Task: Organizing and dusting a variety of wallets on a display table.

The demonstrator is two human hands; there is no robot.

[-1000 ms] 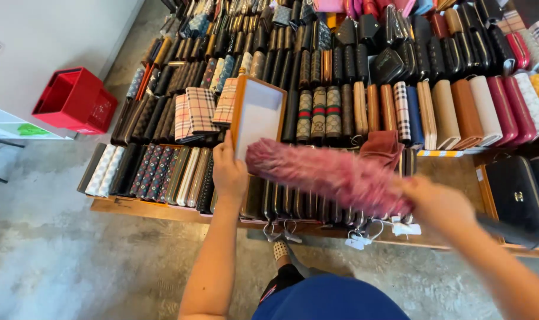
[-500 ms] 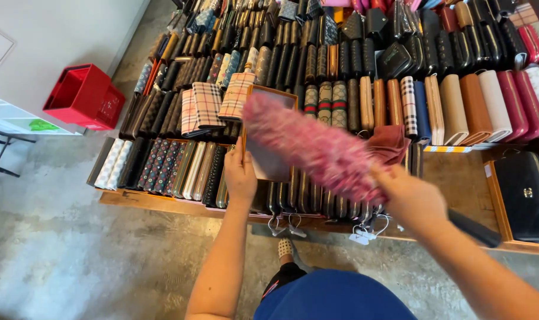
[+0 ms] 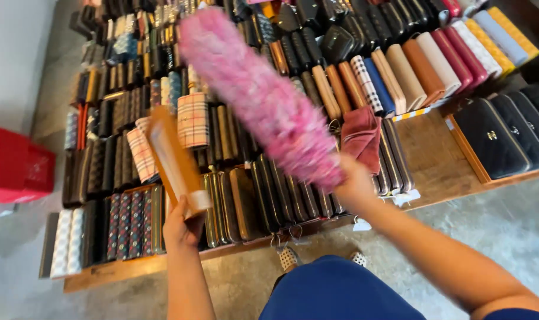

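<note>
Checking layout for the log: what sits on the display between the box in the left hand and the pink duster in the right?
In the head view, upright dark and brown wallets fill the stretch between the orange box and the pink duster.

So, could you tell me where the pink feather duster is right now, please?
In the head view, the pink feather duster is held in the right hand, slanting up-left over the rows of wallets, right of the tan box.
</note>
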